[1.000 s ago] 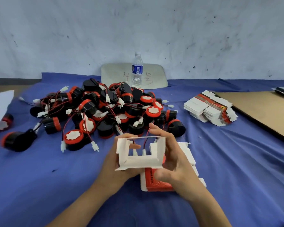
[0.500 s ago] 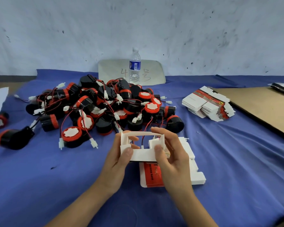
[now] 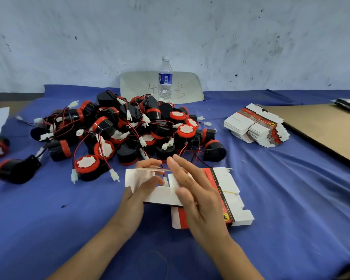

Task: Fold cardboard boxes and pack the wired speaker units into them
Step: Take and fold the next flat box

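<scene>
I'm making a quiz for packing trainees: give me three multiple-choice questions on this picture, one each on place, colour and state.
1. Where does the clear plastic water bottle stand? A) on the brown sheet B) behind the pile of black-and-red wired speaker units C) beside the wrists
2. What colour is the cloth spread under everything? A) green B) blue C) grey
3. The white cardboard box in the left hand is: A) sealed B) flat C) half folded
Answers: B, it stands upright beyond the pile; B, blue fabric throughout; C, its flaps stand open.
</scene>
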Demonstrator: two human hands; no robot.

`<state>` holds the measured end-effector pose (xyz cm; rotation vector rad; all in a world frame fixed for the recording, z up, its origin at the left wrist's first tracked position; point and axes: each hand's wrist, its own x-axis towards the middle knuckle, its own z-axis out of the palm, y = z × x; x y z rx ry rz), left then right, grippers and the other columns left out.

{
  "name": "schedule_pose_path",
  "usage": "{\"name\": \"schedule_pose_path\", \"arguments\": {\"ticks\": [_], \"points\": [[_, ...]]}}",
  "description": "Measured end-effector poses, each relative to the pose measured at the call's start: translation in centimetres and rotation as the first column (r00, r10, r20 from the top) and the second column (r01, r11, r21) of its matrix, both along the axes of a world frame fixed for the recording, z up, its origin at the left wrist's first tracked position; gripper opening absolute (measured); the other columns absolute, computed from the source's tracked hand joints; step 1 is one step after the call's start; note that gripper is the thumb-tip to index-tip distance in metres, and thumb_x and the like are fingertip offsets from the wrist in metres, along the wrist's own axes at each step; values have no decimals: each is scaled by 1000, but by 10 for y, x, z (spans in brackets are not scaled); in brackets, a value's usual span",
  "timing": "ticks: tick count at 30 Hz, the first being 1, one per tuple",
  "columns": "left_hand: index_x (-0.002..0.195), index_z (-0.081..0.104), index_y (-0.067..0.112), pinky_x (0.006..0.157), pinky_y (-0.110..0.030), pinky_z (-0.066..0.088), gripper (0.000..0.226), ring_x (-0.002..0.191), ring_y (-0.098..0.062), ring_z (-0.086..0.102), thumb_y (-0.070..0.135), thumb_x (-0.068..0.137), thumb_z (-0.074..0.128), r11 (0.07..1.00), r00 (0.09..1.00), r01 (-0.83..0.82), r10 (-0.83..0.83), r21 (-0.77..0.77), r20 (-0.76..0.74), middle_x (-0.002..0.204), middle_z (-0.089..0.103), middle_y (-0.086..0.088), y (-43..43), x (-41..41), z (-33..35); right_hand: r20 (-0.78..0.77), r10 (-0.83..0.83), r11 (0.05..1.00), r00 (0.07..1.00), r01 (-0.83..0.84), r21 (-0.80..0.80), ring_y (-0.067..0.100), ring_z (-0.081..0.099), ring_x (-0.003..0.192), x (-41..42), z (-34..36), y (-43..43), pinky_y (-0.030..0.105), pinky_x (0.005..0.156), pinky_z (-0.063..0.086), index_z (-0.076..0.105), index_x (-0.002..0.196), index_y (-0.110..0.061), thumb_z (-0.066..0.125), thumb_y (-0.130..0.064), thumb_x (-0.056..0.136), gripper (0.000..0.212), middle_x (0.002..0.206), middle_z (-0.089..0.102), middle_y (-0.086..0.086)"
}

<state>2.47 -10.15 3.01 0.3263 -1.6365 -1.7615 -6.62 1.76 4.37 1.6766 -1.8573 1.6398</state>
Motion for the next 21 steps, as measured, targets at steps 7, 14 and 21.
{"name": "schedule_pose_path", "arguments": {"ticks": [7,14,21], "points": [[112,56,22,82,-22,52,30,101,-14,63,20,82,53,996,999,1,-5,-95,-37,107,66,0,-1,0,-7,380,167,975,910,-209,73,2,60,106,-14,11,10,19,78,50,45,133,-53,58,-22,91,54,119,64,-21],[146,27,38,105,-26,38,56,133,-16,41,50,96,47,758,983,-175,93,-628,-161,147,37,4,-1,0,-10,407,71,996,911,-86,19,1,62,98,-4,8,4,10,79,43,68,104,-41,50,-8,90,40,105,68,-20],[136,38,48,82,-13,47,40,124,-7,47,52,97,47,623,976,-197,51,-757,-212,146,33,15,-8,-3,-8,590,114,993,799,-115,-37,3,64,100,-9,12,-1,17,77,51,63,115,-45,44,-28,93,34,111,68,-19]]}}
